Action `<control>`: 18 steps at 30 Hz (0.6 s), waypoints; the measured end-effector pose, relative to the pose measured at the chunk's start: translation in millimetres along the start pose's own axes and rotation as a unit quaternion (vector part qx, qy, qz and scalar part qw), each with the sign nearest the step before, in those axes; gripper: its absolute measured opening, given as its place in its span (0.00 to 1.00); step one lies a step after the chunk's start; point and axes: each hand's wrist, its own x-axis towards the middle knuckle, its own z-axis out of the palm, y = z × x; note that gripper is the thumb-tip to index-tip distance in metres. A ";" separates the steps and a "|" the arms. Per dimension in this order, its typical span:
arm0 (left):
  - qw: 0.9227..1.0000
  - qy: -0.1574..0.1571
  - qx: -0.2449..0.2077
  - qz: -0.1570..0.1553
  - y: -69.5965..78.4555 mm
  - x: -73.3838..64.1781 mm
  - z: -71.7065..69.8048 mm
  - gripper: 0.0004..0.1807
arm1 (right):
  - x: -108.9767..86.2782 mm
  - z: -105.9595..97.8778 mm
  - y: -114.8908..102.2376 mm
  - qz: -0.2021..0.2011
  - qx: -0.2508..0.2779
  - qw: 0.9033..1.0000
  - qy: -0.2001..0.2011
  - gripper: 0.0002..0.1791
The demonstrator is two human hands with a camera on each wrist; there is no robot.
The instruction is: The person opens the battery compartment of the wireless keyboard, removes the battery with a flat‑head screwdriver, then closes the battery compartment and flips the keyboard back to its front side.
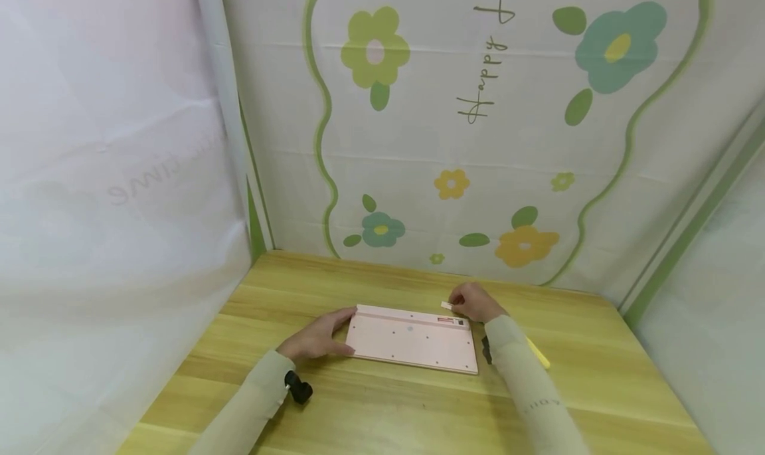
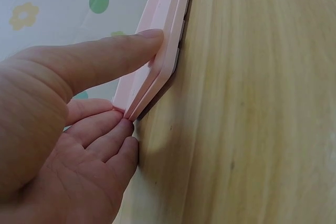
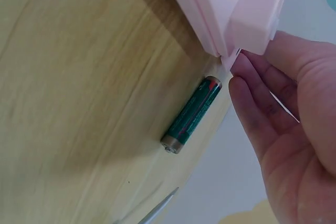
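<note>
A pink keyboard (image 1: 412, 345) lies face down on the wooden table, its screw-dotted back upward. Along its far raised edge, at the right, the battery compartment (image 1: 449, 321) is uncovered. My left hand (image 1: 315, 337) grips the keyboard's left end, thumb at the near corner and fingers at the far one. Just beyond the compartment, my right hand (image 1: 475, 302) pinches a small pale battery cover (image 1: 446, 305). In the right wrist view a green battery (image 3: 191, 114) lies on the table beside the keyboard's right end; the cover is mostly hidden there behind the keyboard's ridge.
A yellow-handled tool (image 1: 538, 353) lies right of the keyboard, partly behind the right sleeve; a thin metal shaft (image 3: 160, 206) shows near the battery in the right wrist view. Flower-printed cloth (image 1: 418, 143) hangs along the table's far edge, with white cloth at both sides.
</note>
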 end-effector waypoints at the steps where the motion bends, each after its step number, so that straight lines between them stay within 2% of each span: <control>1: 1.000 0.000 -0.001 0.001 0.2 -0.2 0.1 0.53 | 0.1 0.4 0.2 -0.001 0.001 1.000 0.001 0.04; 10: 1.000 -0.004 0.001 0.004 0.3 0.5 0.3 0.52 | -0.6 1.5 -1.8 0.049 0.053 0.997 -0.001 0.03; 18: 1.000 0.000 0.005 -0.002 0.7 -0.5 -0.6 0.52 | -3.9 -7.7 -9.9 0.030 0.050 0.998 -0.007 0.02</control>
